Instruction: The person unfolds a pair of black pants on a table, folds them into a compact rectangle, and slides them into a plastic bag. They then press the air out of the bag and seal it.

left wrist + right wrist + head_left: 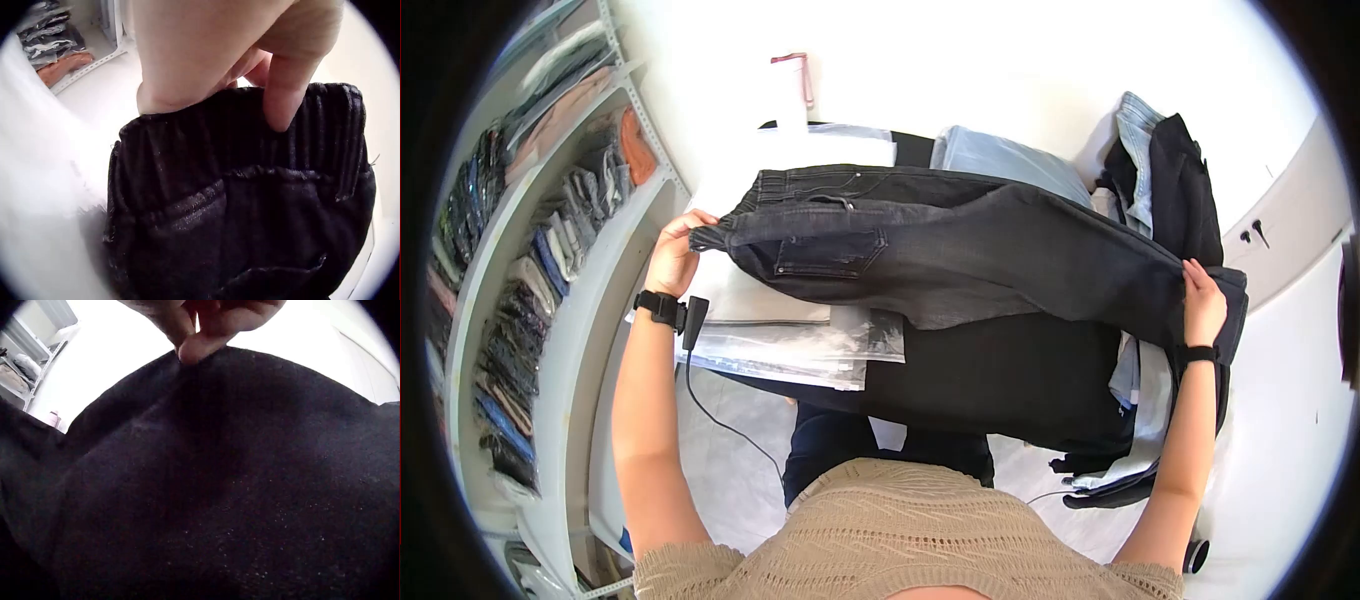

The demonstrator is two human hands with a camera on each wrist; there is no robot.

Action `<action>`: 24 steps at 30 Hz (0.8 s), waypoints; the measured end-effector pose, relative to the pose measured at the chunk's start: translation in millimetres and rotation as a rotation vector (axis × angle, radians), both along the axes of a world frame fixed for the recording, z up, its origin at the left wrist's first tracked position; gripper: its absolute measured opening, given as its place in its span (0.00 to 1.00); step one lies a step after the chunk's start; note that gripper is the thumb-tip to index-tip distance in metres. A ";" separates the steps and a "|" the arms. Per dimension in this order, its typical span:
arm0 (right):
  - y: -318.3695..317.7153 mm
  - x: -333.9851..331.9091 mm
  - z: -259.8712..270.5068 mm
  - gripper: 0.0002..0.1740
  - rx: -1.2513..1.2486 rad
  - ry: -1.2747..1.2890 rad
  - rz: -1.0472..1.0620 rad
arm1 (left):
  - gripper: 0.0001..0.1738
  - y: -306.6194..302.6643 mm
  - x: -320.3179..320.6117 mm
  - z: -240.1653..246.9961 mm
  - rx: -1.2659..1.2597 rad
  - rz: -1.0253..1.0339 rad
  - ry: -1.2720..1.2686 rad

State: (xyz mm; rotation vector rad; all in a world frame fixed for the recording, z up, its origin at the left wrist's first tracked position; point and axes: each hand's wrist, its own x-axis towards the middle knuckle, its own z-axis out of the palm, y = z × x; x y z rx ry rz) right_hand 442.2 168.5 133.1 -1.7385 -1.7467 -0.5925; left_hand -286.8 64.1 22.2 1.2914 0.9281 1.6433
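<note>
A pair of black jeans [990,240] with an elastic waistband stretches sideways between both hands. My left hand [672,255] pinches the gathered waistband [206,144], thumb on the near side in the left wrist view. At the other end, my right hand [1204,305] pinches the leg fabric; in the right wrist view thumb and finger meet at the upper edge of the dark cloth [206,456]. A back pocket [830,254] faces up near the waist. Beneath the jeans lie clear plastic bags [800,360] and a black surface [1000,380].
Shelves [550,210] packed with bagged clothes stand at the left. A folded light-blue garment [1005,155] lies behind the jeans. More jeans [1185,185] are heaped at the far right, and garments [1145,400] hang over the table's right end. A cable [730,425] runs down from the left wrist.
</note>
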 end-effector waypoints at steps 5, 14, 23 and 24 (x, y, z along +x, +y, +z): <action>-22.6 3.6 1.7 0.12 0.318 0.114 0.200 | 0.08 -24.6 -7.5 -7.1 0.019 0.004 -0.051; -144.0 33.9 -26.7 0.12 0.621 0.483 0.253 | 0.10 -102.0 -30.9 -27.7 -0.370 0.416 0.243; -176.2 52.1 -91.4 0.19 0.386 0.743 -0.169 | 0.24 -137.6 -0.7 -26.1 -0.512 0.448 0.638; -173.5 55.9 -87.9 0.24 0.409 0.875 -0.190 | 0.25 -135.5 2.6 -29.9 -0.535 0.454 0.675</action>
